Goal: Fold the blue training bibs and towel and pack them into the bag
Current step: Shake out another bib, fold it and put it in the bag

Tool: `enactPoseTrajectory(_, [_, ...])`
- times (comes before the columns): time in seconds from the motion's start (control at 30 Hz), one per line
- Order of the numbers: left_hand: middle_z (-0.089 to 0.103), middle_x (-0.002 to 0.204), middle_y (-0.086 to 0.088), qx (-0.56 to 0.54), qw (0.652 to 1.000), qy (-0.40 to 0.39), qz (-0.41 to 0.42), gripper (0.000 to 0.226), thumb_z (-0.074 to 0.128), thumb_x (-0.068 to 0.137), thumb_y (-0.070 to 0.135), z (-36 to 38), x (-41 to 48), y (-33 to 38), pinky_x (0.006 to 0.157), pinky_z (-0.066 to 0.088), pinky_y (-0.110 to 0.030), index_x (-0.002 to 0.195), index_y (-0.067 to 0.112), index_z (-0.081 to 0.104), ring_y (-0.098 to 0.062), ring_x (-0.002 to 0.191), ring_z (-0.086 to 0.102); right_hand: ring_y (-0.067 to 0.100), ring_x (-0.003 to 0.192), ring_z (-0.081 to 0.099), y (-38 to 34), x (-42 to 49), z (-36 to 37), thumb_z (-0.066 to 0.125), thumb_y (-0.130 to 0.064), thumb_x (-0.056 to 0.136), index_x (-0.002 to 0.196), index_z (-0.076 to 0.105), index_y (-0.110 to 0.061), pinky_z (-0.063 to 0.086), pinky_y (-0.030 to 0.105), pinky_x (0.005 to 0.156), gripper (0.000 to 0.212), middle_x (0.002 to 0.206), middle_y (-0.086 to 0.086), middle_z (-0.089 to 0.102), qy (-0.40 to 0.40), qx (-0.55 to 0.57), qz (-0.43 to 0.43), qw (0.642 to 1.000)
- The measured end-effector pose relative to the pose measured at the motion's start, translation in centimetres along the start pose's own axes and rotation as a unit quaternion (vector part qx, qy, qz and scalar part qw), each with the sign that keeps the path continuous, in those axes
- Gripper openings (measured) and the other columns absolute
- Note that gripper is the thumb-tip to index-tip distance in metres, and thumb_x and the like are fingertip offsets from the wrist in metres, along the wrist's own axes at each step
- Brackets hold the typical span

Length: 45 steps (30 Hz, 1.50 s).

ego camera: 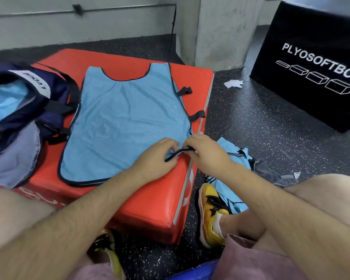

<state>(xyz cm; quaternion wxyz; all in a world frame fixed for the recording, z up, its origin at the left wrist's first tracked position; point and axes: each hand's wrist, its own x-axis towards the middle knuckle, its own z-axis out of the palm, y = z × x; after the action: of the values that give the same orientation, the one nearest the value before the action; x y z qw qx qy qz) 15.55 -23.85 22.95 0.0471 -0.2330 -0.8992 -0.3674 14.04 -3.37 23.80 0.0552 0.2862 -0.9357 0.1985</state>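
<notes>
A light blue training bib [121, 118] with dark trim lies flat on the red padded box [160, 199], neck hole at the far end. At the bib's near right corner my left hand [158, 158] and my right hand [204, 154] both pinch its black side strap [177, 154]. Two more black straps stick out along the bib's right edge. The dark blue bag [49, 93] lies open on the left, with light blue fabric inside. More blue bibs [230, 182] and a grey towel [271, 172] are heaped on the floor at the right.
A black PLYOSOFTBOX block [311, 63] stands at the far right. A scrap of white paper [233, 83] lies on the speckled floor. My yellow shoes [210, 215] rest beside the red box. A grey wall and pillar close the back.
</notes>
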Motion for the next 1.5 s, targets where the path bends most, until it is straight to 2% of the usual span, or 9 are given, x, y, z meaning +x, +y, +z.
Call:
enactPoseTrajectory(0.23, [0.050, 0.142, 0.006, 0.093, 0.995, -0.002, -0.038, 0.026, 0.062, 0.081, 0.007, -4.4, -5.4, -3.3, 0.110, 0.026, -0.013, 0.103, 0.022, 0.057, -0.007, 0.135, 0.042, 0.025, 0.096, 0.049, 0.4, -0.3, -0.5, 0.072, -0.013, 0.078, 0.097, 0.071, -0.020, 0.042, 0.038, 0.076, 0.021, 0.096, -0.006, 0.063, 0.044, -0.101, -0.071, 0.991])
enactPoseTrajectory(0.37, [0.045, 0.144, 0.005, 0.126, 0.987, 0.016, -0.098, 0.040, 0.065, 0.080, 0.010, -7.8, -9.2, -5.1, 0.108, 0.030, -0.023, 0.118, 0.019, 0.058, -0.008, 0.132, 0.041, 0.024, 0.094, 0.060, 0.4, 0.1, -0.2, 0.064, -0.012, 0.087, 0.098, 0.071, -0.018, 0.042, 0.034, 0.084, 0.014, 0.092, -0.004, 0.066, -0.009, -0.072, -0.101, 0.992])
enactPoseTrajectory(0.6, [0.062, 0.103, -0.002, 0.168, 0.965, 0.075, -0.186, 0.026, 0.067, 0.083, 0.000, -13.1, -13.8, -7.3, 0.088, 0.046, -0.036, 0.097, 0.020, 0.059, -0.023, 0.097, 0.059, 0.019, 0.093, 0.062, 0.9, -0.4, -2.7, 0.056, -0.016, 0.100, 0.110, 0.070, -0.016, 0.050, 0.039, 0.084, 0.017, 0.099, -0.001, 0.068, -0.023, 0.045, -0.010, 0.999])
enactPoseTrajectory(0.73, [0.069, 0.082, 0.015, 0.094, 0.970, 0.082, -0.209, 0.012, 0.068, 0.092, 0.016, -16.3, -13.6, -6.7, 0.074, 0.043, -0.015, 0.087, 0.026, 0.068, 0.003, 0.079, 0.061, 0.013, 0.073, 0.059, 0.8, 0.5, -5.7, 0.057, -0.018, 0.100, 0.092, 0.062, -0.026, 0.049, 0.038, 0.069, 0.012, 0.078, -0.011, 0.062, -0.012, 0.069, 0.006, 0.998])
enactPoseTrajectory(0.9, [0.068, 0.078, -0.003, 0.027, 0.975, 0.100, -0.199, 0.009, 0.065, 0.096, 0.021, -20.0, -11.7, -4.5, 0.073, 0.045, -0.032, 0.089, 0.018, 0.070, -0.010, 0.071, 0.058, 0.019, 0.080, 0.062, 0.9, 2.4, -9.8, 0.056, -0.021, 0.099, 0.092, 0.061, -0.027, 0.051, 0.039, 0.077, 0.010, 0.084, -0.003, 0.066, 0.008, 0.100, 0.057, 0.993])
enactPoseTrajectory(1.2, [0.065, 0.078, -0.003, 0.053, 0.972, 0.106, -0.203, 0.018, 0.065, 0.095, 0.034, -24.9, -10.0, 1.6, 0.069, 0.041, -0.029, 0.084, 0.020, 0.067, -0.008, 0.068, 0.054, 0.006, 0.076, 0.053, -0.8, 3.7, -14.9, 0.055, -0.023, 0.101, 0.092, 0.057, -0.027, 0.041, 0.017, 0.069, 0.010, 0.080, -0.008, 0.058, 0.003, 0.113, 0.075, 0.991])
enactPoseTrajectory(1.3, [0.063, 0.077, -0.004, -0.008, 0.973, 0.061, -0.221, 0.024, 0.067, 0.093, 0.038, -26.0, -10.5, 3.0, 0.071, 0.041, -0.028, 0.087, 0.015, 0.069, -0.009, 0.072, 0.056, 0.009, 0.087, 0.059, -0.1, 3.8, -16.5, 0.060, -0.046, 0.094, 0.092, 0.061, -0.038, 0.047, 0.027, 0.083, 0.008, 0.086, -0.012, 0.064, -0.045, 0.123, 0.074, 0.989])
enactPoseTrajectory(1.37, [0.065, 0.080, -0.002, -0.051, 0.969, 0.049, -0.235, 0.026, 0.069, 0.091, 0.041, -26.6, -10.3, 3.1, 0.074, 0.042, -0.027, 0.089, 0.015, 0.071, -0.009, 0.074, 0.058, 0.019, 0.102, 0.066, 1.8, 4.6, -16.7, 0.059, -0.072, 0.081, 0.106, 0.065, -0.035, 0.050, 0.043, 0.098, 0.045, 0.102, -0.005, 0.071, -0.067, 0.145, 0.074, 0.984])
enactPoseTrajectory(1.5, [0.047, 0.070, 0.000, 0.020, 0.962, 0.088, -0.259, 0.032, 0.070, 0.089, 0.045, -26.7, -8.5, 0.8, 0.065, 0.031, -0.030, 0.084, 0.013, 0.066, -0.012, 0.066, 0.043, 0.020, 0.107, 0.065, 0.8, 6.2, -17.1, 0.062, -0.034, 0.096, 0.104, 0.063, -0.028, 0.045, 0.037, 0.101, 0.009, 0.107, -0.001, 0.072, -0.070, 0.153, 0.106, 0.980])
